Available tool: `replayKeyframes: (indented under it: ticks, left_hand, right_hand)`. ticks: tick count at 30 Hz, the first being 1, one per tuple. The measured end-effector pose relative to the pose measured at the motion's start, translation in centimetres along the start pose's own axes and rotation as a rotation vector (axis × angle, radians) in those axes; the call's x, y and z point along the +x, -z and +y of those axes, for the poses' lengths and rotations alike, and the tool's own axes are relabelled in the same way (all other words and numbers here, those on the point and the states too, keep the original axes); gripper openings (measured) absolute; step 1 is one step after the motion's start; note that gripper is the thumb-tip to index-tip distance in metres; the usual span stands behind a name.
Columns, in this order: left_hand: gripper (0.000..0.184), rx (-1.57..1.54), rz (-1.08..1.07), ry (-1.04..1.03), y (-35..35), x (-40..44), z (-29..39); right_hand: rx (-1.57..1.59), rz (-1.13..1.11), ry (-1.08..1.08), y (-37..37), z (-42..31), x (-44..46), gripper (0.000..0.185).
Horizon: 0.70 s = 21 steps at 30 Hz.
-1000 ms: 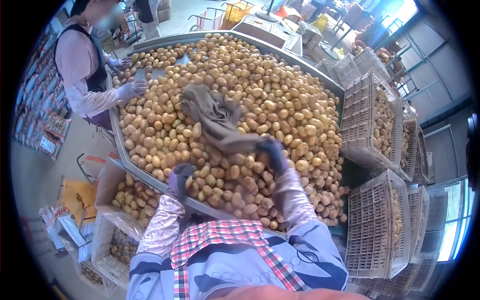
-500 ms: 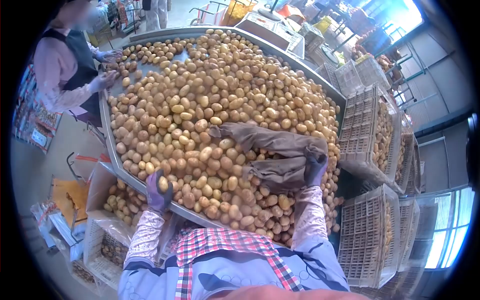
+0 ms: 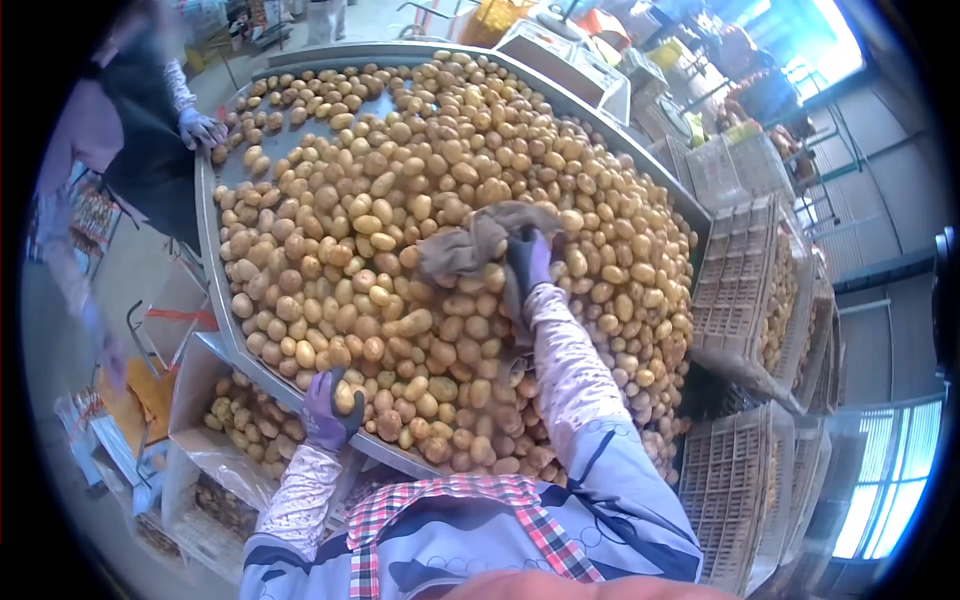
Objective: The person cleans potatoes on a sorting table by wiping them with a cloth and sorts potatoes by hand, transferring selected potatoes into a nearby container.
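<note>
A brown-grey cloth (image 3: 456,254) lies bunched on the heap of potatoes (image 3: 420,190). My right hand (image 3: 532,264), in a purple and dark glove, grips the cloth at its right side; part of the fabric hangs down beside my wrist. At the near rim of the metal sorting table (image 3: 232,335), my gloved left hand (image 3: 325,410) is closed around a single potato (image 3: 346,399).
At the left, another person's gloved hand (image 3: 202,129) rests by the table edge. Plastic crates of potatoes (image 3: 745,270) stand at the right. Below the left rim is a lined crate (image 3: 205,450) with potatoes in it.
My right hand has moved left and away from me, bunching the cloth that was spread out before. My left hand keeps its potato. The other person has turned, one arm now lowered.
</note>
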<state>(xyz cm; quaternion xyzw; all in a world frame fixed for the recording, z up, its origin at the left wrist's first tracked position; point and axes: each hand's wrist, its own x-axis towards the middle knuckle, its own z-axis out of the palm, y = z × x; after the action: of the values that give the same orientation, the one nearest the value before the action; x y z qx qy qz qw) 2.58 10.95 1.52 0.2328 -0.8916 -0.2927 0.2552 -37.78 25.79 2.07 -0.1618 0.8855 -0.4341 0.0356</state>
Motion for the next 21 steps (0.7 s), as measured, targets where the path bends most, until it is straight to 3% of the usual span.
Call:
replayKeyframes:
  ticks: [2,4,5,7,10,13,14,15,16,18,19,21]
  left_hand:
    - [0.048,0.003,-0.013,0.016,0.3,-0.4,0.1]
    - [0.048,-0.006,-0.033,0.009,0.1,-0.2,0.1]
    - [0.048,0.011,-0.03,-0.01,0.2,0.0,0.4]
    - [0.048,0.016,-0.023,-0.009,0.0,0.0,0.6]
    - [0.047,0.037,-0.037,-0.027,0.0,0.4,1.1]
    - [0.046,0.099,-0.017,-0.045,-0.3,0.1,0.4]
    - [0.047,0.096,-0.12,-0.01,0.0,-0.2,0.0]
    - [0.048,0.093,-0.087,-0.018,-0.1,-0.2,-0.2]
    - [0.049,0.087,-0.055,-0.023,-0.3,-0.4,-0.3]
    - [0.049,0.039,-0.069,0.001,0.1,-0.5,0.1]
    - [0.05,0.011,-0.077,-0.001,0.1,-0.1,0.3]
    - [0.05,0.02,-0.075,-0.009,-0.1,-0.1,0.0]
  right_hand:
    - [0.034,-0.045,-0.091,-1.6,-2.5,-1.3,0.032]
    - [0.104,-0.117,0.004,-3.2,-1.9,-3.3,0.03]
    - [0.149,-0.123,0.205,-4.0,-2.2,-4.9,0.031]
    - [0.143,-0.198,0.291,-3.9,-5.2,-9.2,0.032]
    - [0.043,-0.406,-0.067,-3.3,-7.6,-13.9,0.037]
    - [0.222,-0.815,0.12,-1.5,-8.6,-12.8,0.033]
    - [0.263,-0.968,0.168,-0.9,-8.2,-11.3,0.028]
    - [0.4,-0.903,0.213,0.0,-8.4,-9.5,0.018]
    - [0.423,-0.791,-0.118,0.4,-9.0,-7.2,0.021]
    - [0.128,-0.206,0.274,-1.4,-7.5,-1.4,0.022]
    - [0.03,-0.064,0.329,-1.5,-7.1,0.8,0.029]
    - [-0.242,-0.08,0.201,-4.2,-4.3,3.7,0.043]
